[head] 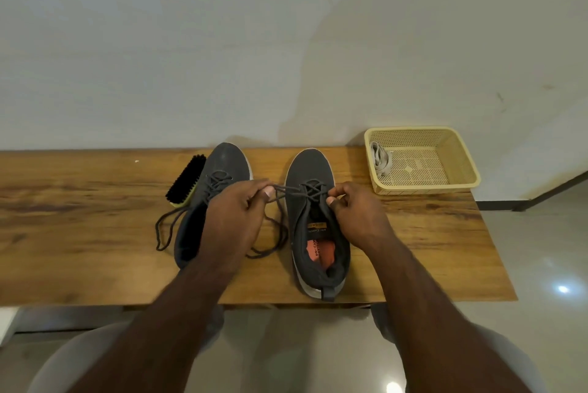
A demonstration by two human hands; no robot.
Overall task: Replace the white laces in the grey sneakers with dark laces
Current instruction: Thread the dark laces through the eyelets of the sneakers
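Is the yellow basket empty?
No. The basket holds the white laces, bunched in its left end.

One head-worn wide-angle view, looking forward and down.
It faces a wooden table [413, 249] set against a pale wall [222, 42], close enough that both forearms stretch up from the bottom edge; floor shows below and at right.
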